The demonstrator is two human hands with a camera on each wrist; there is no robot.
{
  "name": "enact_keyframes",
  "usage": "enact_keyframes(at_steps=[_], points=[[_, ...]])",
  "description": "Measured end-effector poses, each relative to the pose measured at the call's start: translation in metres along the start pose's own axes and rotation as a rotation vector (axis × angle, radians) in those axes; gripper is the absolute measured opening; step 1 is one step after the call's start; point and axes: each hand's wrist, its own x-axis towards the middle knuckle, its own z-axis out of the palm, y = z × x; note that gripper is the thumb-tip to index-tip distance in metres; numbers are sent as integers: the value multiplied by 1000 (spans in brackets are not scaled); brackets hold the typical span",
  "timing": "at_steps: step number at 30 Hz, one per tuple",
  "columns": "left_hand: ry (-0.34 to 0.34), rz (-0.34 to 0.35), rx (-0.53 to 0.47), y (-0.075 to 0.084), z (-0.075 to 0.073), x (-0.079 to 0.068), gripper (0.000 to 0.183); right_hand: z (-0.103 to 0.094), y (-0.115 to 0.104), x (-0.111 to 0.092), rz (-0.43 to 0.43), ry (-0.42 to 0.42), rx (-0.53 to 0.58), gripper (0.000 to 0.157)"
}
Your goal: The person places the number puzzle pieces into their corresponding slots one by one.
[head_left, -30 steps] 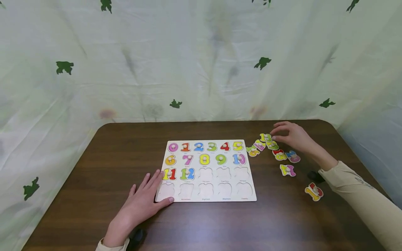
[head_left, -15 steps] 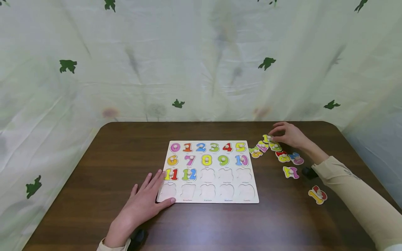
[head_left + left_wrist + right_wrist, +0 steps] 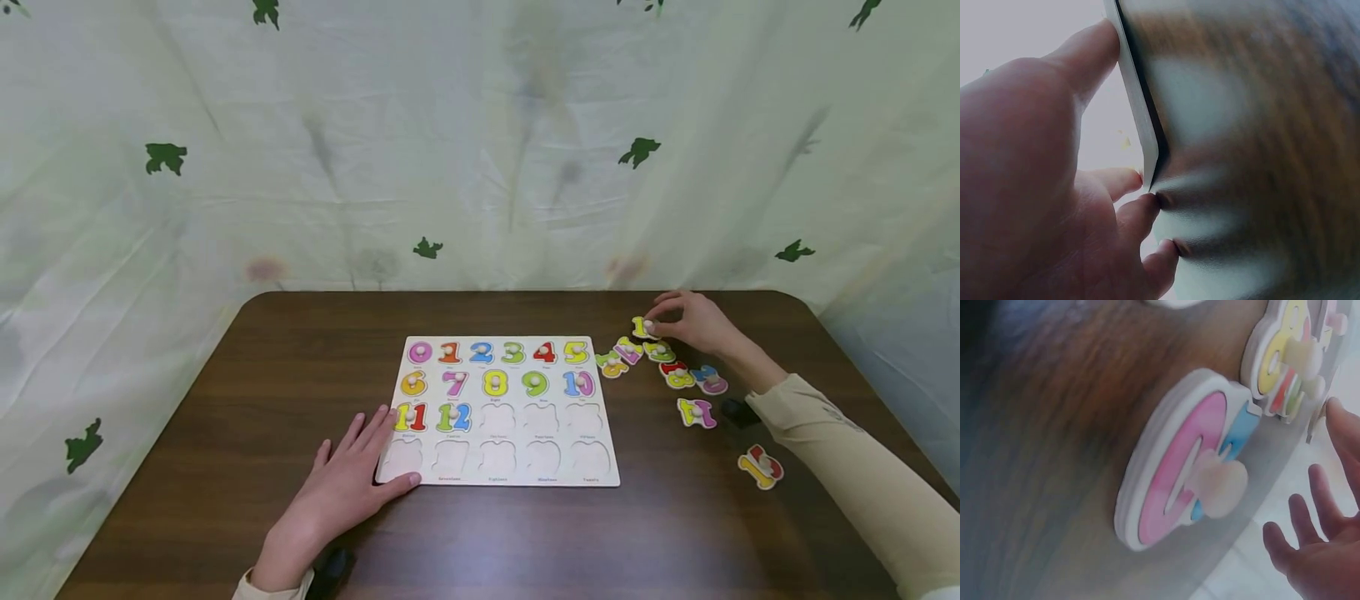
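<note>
A white number puzzle board lies on the table, its upper rows filled with coloured numbers 0 to 12 and shallow outlines below. My left hand rests at the board's left edge, fingers spread and thumb on the near corner; the left wrist view shows the thumb against the board's rim. To the right of the board, my right hand pinches the knob of the number 13 puzzle piece between thumb and forefinger. Its second digit is mostly hidden by the fingers. In the right wrist view the other fingers are spread.
Several loose knobbed number pieces lie right of the board, among them a yellow-and-red piece, a blue-and-pink piece, a yellow-and-pink piece and a yellow-and-red piece nearer the front. A patterned curtain hangs behind the dark table.
My right fingers have closed on the knob of the 13 piece, which has shifted slightly up and away from the pieces beside it. The left hand stays at the board.
</note>
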Motion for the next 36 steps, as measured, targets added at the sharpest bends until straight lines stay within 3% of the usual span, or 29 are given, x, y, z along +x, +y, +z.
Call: enact_keyframes(at_steps=[7,16,32,36], points=[[0,2,2,0,0,-1,100,-3,-12,-12,-2,29,12,30],[4,7,-4,0,0,-1,99,4,-34,-30,-101,72,47,25],[1,4,-2,1,-1,-2,99,40,-81,-41,-259,20,142,11],[2,7,-4,2,-2,-2,99,48,-93,-39,-261,-7,176,11]])
